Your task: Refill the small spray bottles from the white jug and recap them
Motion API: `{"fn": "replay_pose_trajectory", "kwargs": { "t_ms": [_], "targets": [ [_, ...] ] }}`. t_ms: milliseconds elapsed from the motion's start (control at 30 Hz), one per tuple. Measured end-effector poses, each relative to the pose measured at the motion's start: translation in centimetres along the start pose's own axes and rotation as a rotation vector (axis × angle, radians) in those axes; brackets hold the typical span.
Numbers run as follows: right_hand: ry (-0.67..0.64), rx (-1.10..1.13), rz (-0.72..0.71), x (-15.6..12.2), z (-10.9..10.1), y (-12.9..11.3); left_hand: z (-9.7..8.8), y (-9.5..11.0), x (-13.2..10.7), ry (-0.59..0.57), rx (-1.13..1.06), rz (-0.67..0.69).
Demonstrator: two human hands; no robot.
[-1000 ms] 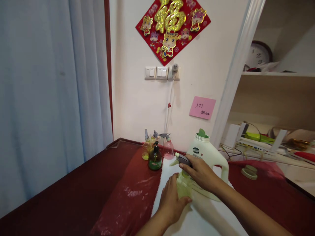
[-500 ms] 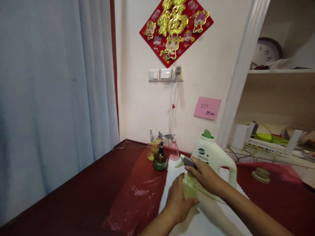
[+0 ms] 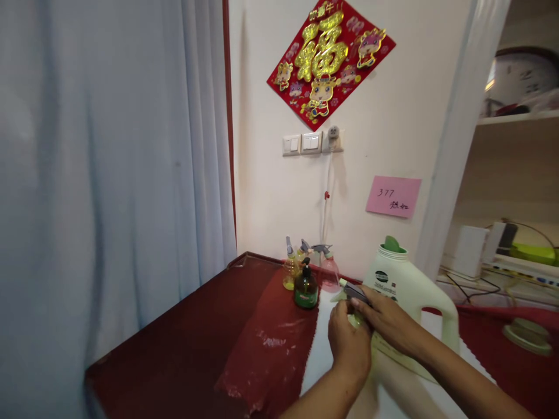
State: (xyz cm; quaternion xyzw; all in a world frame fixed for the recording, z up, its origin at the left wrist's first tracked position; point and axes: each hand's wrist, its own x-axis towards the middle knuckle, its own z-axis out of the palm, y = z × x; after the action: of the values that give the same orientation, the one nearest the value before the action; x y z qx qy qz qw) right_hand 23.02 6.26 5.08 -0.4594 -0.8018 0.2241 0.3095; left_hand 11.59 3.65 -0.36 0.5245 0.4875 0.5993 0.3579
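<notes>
A small pale-green spray bottle [image 3: 354, 293] with a grey trigger head stands on a white cloth [image 3: 325, 349]. My left hand [image 3: 349, 343] is wrapped round the bottle's body, hiding most of it. My right hand [image 3: 386, 320] is closed over the grey trigger head from the right. Right behind them stands a big white detergent jug [image 3: 408, 291] with a green cap and a handle.
A dark green pump bottle [image 3: 305, 286] and small yellow [image 3: 289, 273] and pink [image 3: 328, 270] spray bottles stand by the wall. The table carries a dark red cover with red plastic sheet [image 3: 271, 349]. A curtain [image 3: 109, 174] hangs on the left, shelves [image 3: 515, 174] on the right.
The view has swung left, so everything sits further right in the picture. My left hand has moved up the spray bottle, close under my right hand at the trigger head.
</notes>
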Motion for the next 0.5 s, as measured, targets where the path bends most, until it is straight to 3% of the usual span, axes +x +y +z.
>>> {"fn": "replay_pose_trajectory", "kwargs": {
  "t_ms": [133, 300, 367, 500],
  "targets": [
    [0.022, 0.013, -0.019, -0.1, 0.2, -0.1, 0.2, -0.7, 0.1, -0.014, -0.132, 0.016],
    [0.041, 0.027, -0.031, -0.2, 0.2, -0.7, -1.8, -0.1, 1.2, -0.348, -0.363, 0.028],
    [0.049, 0.021, -0.023, -0.2, 0.2, -1.0, -2.4, 0.0, 1.7, -0.428, -0.413, 0.016],
    [0.051, 0.007, -0.016, -0.1, 0.2, -1.6, -2.1, -0.8, 2.4, -0.300, -0.443, -0.028]
  ]
}}
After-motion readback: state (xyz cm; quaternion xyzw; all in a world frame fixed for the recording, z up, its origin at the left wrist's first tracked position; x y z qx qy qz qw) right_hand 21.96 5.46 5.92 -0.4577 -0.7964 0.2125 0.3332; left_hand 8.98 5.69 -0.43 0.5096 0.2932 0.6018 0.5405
